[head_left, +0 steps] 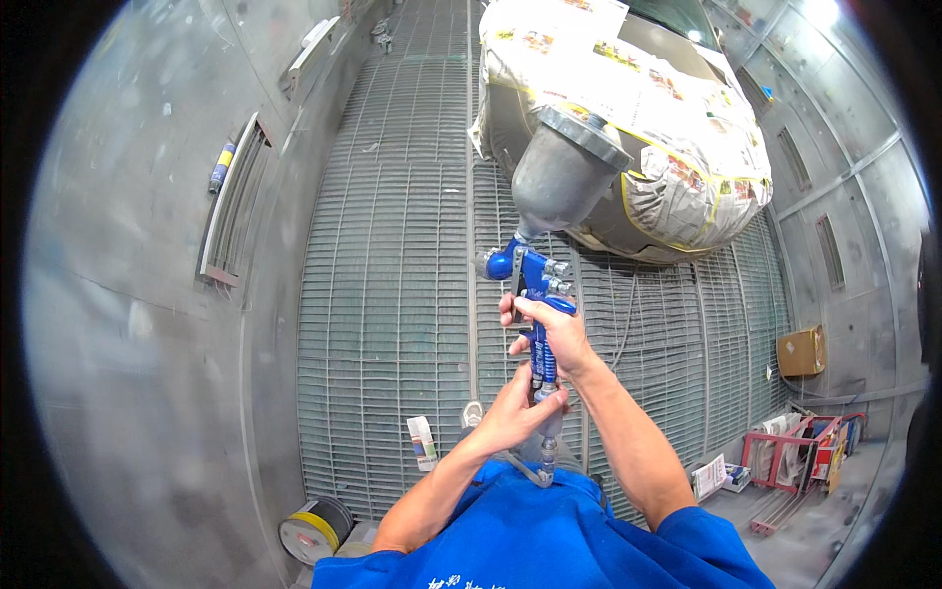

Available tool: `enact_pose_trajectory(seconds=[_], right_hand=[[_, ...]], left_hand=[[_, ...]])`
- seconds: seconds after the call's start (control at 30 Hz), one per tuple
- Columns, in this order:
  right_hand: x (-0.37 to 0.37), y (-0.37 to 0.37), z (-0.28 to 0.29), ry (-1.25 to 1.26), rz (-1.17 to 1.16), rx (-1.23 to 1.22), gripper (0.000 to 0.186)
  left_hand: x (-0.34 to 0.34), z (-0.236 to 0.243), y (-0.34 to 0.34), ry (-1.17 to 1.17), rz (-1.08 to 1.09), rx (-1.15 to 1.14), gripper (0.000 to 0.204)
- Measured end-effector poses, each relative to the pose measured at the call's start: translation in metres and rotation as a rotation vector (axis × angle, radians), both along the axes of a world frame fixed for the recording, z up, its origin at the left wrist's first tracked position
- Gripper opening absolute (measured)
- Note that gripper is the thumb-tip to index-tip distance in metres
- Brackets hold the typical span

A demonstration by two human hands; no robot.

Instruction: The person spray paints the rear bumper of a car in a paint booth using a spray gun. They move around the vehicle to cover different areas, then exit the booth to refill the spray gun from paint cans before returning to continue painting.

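A blue paint spray gun [538, 280] with a grey cup [564, 177] on top is held up in front of my chest, its nozzle turned to the left. My right hand [557, 339] wraps round the gun's handle, with fingers by the trigger. Lower down, my left hand [515, 414] closes round the hose fitting under the handle, where a grey air hose [535, 475] bends back toward my body. The palms hide part of the handle and fitting.
A car [677, 147] masked with printed paper and yellow tape stands ahead to the right on the grated floor [383, 294]. A metal wall [147, 294] runs along the left. A drum [316, 528], a cardboard box [802, 351] and a red rack [785, 456] stand near the sides.
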State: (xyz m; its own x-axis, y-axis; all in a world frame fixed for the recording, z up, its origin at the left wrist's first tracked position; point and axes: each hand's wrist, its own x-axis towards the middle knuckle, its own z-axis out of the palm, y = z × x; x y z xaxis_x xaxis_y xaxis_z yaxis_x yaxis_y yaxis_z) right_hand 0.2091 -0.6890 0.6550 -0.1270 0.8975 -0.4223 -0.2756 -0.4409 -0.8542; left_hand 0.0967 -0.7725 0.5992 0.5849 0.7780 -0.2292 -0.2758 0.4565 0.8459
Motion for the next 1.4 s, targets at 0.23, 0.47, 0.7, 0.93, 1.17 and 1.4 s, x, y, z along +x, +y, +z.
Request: enact_pose_trajectory(seconds=[0.23, 0.47, 0.7, 0.93, 1.17, 1.4], right_hand=[[0.013, 0.018, -0.013, 0.081, 0.029, 0.106, 0.031], [-0.005, 0.055, -0.085, 0.158, -0.094, 0.265, 0.083], [0.014, 0.115, -0.101, -0.468, -0.140, 0.421, 0.096], [0.080, 0.159, -0.146, -0.317, -0.447, 0.245, 0.065], [0.225, 0.162, -0.131, 0.175, -0.949, -0.150, 0.035], [0.311, 0.163, -0.164, -0.057, -1.240, -0.213, 0.033]], left_hand=[[0.002, 0.005, 0.024, 0.259, 0.408, 0.109, 0.030], [0.021, 0.062, 0.135, 1.103, 0.517, 0.813, 0.030], [0.058, 0.046, 0.211, 1.548, 0.344, 1.235, 0.026], [0.123, 0.005, 0.286, 1.321, -0.009, 1.301, 0.034], [0.100, -0.116, 0.255, 0.783, -0.780, 0.382, 0.053], [0.065, -0.257, 0.306, 0.473, -1.404, 0.627, 0.053]])
